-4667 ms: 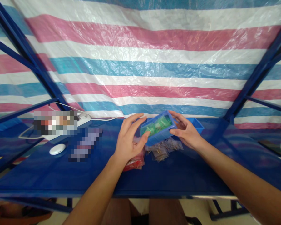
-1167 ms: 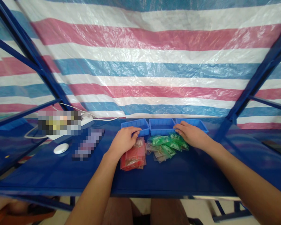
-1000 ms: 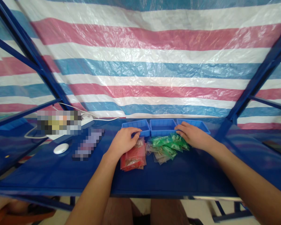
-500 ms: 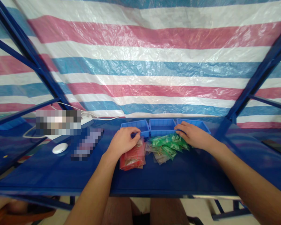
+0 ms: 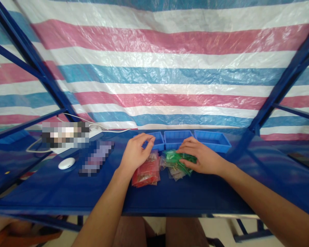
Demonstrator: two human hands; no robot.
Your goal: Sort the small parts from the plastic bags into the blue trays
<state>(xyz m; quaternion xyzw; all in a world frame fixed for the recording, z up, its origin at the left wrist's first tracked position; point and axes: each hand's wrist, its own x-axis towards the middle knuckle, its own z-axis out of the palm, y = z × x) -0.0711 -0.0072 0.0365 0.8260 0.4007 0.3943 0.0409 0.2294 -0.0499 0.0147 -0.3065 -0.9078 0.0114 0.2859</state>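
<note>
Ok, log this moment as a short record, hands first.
Left hand: fingers curled, partly covering the left blue tray; contact unclear
Right hand: fingers over green packets; grip unclear
Red packets: piled left of the green ones
Clear packets: partly under the green ones
Trays: three, in a row
Backdrop: striped sheet

The near table (image 5: 180,199) lies free — plastic bags (image 5: 145,172), then blue trays (image 5: 173,145), bar the way beyond.

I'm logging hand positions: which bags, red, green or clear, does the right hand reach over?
The green bags: the right hand covers part of them. They lie partly over the clear bags; the red bags are by the left hand.
</note>
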